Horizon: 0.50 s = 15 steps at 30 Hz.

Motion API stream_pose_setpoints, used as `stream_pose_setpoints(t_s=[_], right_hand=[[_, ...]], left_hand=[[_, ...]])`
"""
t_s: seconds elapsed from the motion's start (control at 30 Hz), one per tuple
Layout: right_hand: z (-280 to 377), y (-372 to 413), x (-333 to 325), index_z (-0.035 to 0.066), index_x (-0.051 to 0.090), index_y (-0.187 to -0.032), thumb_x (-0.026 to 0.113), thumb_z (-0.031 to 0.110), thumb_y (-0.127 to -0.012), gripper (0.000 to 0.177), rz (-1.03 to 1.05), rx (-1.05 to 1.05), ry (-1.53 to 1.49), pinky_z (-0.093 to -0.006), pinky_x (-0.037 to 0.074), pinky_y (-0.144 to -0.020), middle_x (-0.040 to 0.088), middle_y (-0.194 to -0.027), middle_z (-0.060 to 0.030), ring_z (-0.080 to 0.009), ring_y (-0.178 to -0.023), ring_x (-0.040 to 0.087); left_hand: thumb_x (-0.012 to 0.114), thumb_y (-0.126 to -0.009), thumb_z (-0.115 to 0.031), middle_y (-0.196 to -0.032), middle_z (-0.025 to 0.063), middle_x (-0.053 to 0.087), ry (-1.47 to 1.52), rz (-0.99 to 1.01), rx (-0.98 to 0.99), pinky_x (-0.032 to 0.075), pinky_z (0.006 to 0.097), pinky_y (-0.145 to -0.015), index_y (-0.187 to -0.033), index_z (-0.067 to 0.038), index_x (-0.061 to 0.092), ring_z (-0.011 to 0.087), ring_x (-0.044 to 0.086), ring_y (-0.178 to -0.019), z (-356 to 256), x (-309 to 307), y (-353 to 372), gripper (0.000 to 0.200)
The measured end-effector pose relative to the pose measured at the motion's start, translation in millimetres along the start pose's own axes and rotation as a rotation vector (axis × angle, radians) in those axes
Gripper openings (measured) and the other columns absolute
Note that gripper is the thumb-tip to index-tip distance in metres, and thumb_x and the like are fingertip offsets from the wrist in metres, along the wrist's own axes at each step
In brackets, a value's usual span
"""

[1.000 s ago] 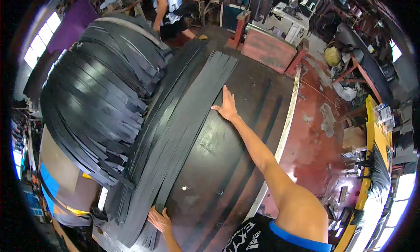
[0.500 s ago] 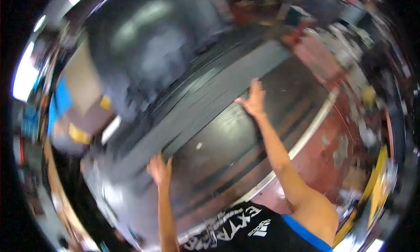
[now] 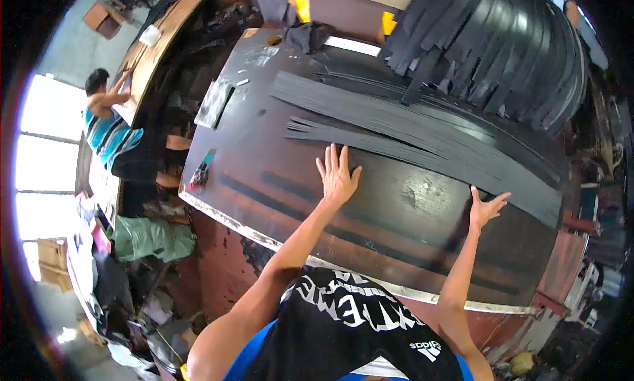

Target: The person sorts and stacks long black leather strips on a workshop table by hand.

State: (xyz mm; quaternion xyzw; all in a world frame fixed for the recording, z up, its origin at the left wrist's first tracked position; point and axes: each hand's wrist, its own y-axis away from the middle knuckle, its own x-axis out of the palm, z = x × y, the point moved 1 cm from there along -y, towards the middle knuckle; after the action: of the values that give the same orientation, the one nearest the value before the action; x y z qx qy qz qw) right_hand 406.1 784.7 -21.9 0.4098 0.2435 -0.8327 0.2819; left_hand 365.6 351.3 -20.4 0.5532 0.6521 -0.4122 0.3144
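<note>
Long, thin dark grey strips [image 3: 389, 124] lie side by side in a flat band across the dark table [image 3: 264, 163], fanned apart at their left end. My left hand [image 3: 338, 179] is open, its fingers stretched out and the tips right at the band's lower edge. Farther right, my right hand [image 3: 485, 209] is open too, thumb and fingers spread, with fingertips at the same edge. Neither hand is wrapped around anything.
A big heap of black strips [image 3: 489, 44] hangs at the table's far side. A red and teal tool [image 3: 201, 171] and a grey flat block [image 3: 214, 103] rest on the left part. Beyond, a person in a striped top [image 3: 109, 133] works at a wooden bench [image 3: 158, 47].
My view has swung round and sharpened, bringing the table's left end and the other person into sight. Both hands stay open near the band of strips.
</note>
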Motion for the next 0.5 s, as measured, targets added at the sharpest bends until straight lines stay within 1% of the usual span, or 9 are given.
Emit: stream_pose_setpoints(t_s=[0.03,0.1,0.13,0.2,0.27,0.33,0.37,0.43,0.5], right_hand=[[-2.9,-1.2,1.5,0.004,-0.002,-0.158,0.085,0.056,-0.068,0.135,0.003,0.021,0.012,-0.0664,0.007,-0.117,0.015,-0.16,-0.029,-0.044,-0.15,0.009],[-4.2,-2.3,3.4,0.004,-0.002,-0.158,0.085,0.055,-0.069,0.134,0.0,-0.002,0.015,-0.0658,0.007,-0.117,0.016,-0.16,-0.0289,-0.043,-0.151,0.01],[-3.5,-1.0,3.5,0.004,-0.001,-0.158,0.084,0.055,-0.07,0.133,-0.001,0.01,0.019,-0.0658,0.008,-0.117,0.016,-0.16,-0.0285,-0.0428,-0.151,0.01],[-3.7,1.6,2.0,0.003,-0.001,-0.158,0.084,0.055,-0.07,0.132,-0.013,0.03,0.031,-0.0657,0.008,-0.117,0.016,-0.161,-0.0281,-0.0426,-0.151,0.01],[0.9,6.8,1.4,0.0,0.002,-0.157,0.082,0.057,-0.071,0.13,-0.023,0.002,0.043,-0.0649,0.009,-0.117,0.016,-0.161,-0.0281,-0.043,-0.15,0.011],[18.6,18.3,-2.3,-0.006,0.008,-0.155,0.08,0.06,-0.072,0.128,-0.042,-0.051,0.078,-0.0639,0.013,-0.116,0.02,-0.159,-0.0295,-0.0438,-0.149,0.015],[16.1,21.3,4.1,-0.005,0.008,-0.155,0.08,0.06,-0.072,0.128,-0.036,-0.042,0.098,-0.0638,0.012,-0.117,0.021,-0.158,-0.0309,-0.0439,-0.149,0.015],[22.0,28.9,8.1,-0.002,0.004,-0.156,0.08,0.061,-0.071,0.13,-0.014,-0.05,0.059,-0.0632,0.008,-0.118,0.016,-0.158,-0.0339,-0.0442,-0.15,0.011],[27.2,32.6,10.1,0.001,0.004,-0.157,0.079,0.062,-0.071,0.13,-0.023,-0.024,-0.005,-0.0635,0.007,-0.118,0.014,-0.157,-0.0366,-0.0448,-0.15,0.01]], left_hand=[[0.066,-0.09,-0.039,-0.156,0.0293,0.025,-0.008,0.029,0.001,0.012,0.069,-0.114,-0.149,-0.004,0.035,0.0446,0.023,-0.146,0.2,4.3,-8.6,0.075],[0.066,-0.09,-0.039,-0.157,0.0273,0.025,-0.033,0.017,0.037,0.011,0.0694,-0.114,-0.15,-0.005,0.035,0.0424,0.023,-0.146,0.7,10.4,-20.5,0.076],[0.067,-0.089,-0.038,-0.158,0.0254,0.024,-0.034,0.016,0.027,0.011,0.0693,-0.114,-0.15,-0.004,0.035,0.0411,0.023,-0.147,1.2,12.3,-23.2,0.077],[0.067,-0.09,-0.037,-0.159,0.0246,0.024,-0.015,0.043,0.023,0.011,0.0691,-0.114,-0.15,-0.005,0.035,0.041,0.022,-0.147,2.6,7.9,-20.3,0.076],[0.067,-0.09,-0.035,-0.159,0.0224,0.025,0.0,0.065,0.026,0.012,0.069,-0.114,-0.15,-0.007,0.036,0.0405,0.023,-0.147,3.9,4.3,-17.4,0.073],[0.067,-0.09,-0.033,-0.157,0.0214,0.031,-0.032,0.032,0.044,0.015,0.0684,-0.113,-0.148,-0.008,0.039,0.0404,0.027,-0.145,4.0,1.8,-14.3,0.069],[0.067,-0.091,-0.033,-0.156,0.0211,0.033,-0.047,0.032,0.054,0.017,0.0682,-0.113,-0.148,-0.009,0.04,0.0402,0.029,-0.144,1.1,0.4,-14.2,0.067],[0.065,-0.092,-0.033,-0.154,0.0198,0.036,-0.028,0.057,0.121,0.019,0.0679,-0.112,-0.147,-0.011,0.042,0.0398,0.031,-0.143,-3.9,5.5,-10.3,0.064],[0.063,-0.093,-0.033,-0.153,0.0183,0.037,0.016,0.128,0.186,0.02,0.0673,-0.112,-0.147,-0.013,0.043,0.0394,0.032,-0.142,-17.9,10.6,-5.4,0.06]])
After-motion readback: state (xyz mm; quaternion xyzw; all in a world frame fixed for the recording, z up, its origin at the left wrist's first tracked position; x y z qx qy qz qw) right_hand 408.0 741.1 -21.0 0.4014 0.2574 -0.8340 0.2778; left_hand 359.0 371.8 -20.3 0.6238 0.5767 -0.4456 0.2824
